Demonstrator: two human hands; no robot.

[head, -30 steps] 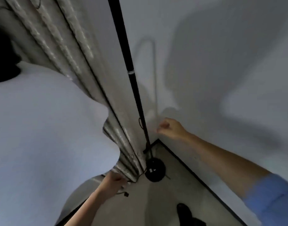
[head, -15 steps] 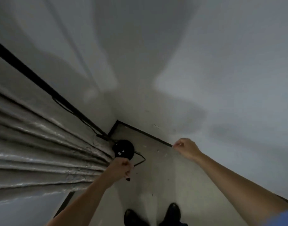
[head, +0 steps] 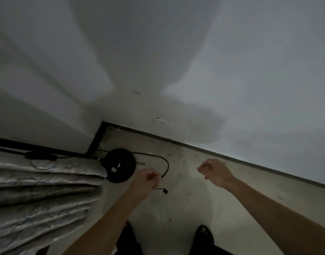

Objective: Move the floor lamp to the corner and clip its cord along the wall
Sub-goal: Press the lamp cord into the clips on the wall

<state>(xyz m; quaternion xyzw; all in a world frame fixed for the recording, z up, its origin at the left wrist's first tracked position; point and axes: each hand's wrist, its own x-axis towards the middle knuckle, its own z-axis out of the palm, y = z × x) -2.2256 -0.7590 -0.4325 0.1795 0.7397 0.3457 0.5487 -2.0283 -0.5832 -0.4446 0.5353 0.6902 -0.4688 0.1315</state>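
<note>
The lamp base [head: 119,165], a black round disc, stands on the floor [head: 185,199] close to the corner where the two walls meet, and everything else is best placed from it. The lamp pole [head: 38,147] leaves the base and runs off to the left edge of the view, next to the grey curtain [head: 44,190] that hangs just beside the base. So the lamp seems to be already in its corner, and what remains is probably the cord work.

The cord [head: 158,157] comes out on the right of the base, makes a loop over the floor and ends in the left hand [head: 146,183]. This hand is closed around the cord, just right of the base; the short end with a small black plug [head: 165,191] hangs below the fist. It is likely held so to keep the cord free of the floor and ready to be led to the wall.

The right hand [head: 216,173] is further right of the base, near the dark skirting [head: 204,147]. Its fingers are curled together, perhaps pinching a small clip, but this cannot be told. A pale outlet plate [head: 160,120] sits on the wall [head: 231,89] above the skirting.
</note>
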